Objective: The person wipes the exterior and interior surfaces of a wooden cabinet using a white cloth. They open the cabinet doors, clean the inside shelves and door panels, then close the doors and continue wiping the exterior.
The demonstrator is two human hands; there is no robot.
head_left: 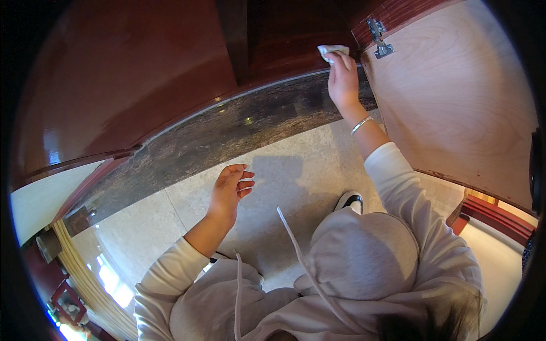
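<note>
My right hand (344,81) holds a folded white cloth (333,49) against the dark red wooden bottom edge of an opened cabinet (294,55), near its right corner. A bracelet circles that wrist. Over the tiled floor, my left hand (233,183) hangs with fingers loosely curled, thumb near the index finger, holding nothing that I can see. Right of the cloth, the cabinet door (448,93) stands open, showing its pale wood inner face and a metal hinge (379,38). The cabinet's deeper interior is dark.
A glossy red-brown panel (128,76) fills the upper left. Below the cabinet runs a dark marbled stone plinth (222,128), then beige floor tiles (158,217). My knees and a shoe (350,200) are close below. A pale curtain (85,273) hangs at the lower left.
</note>
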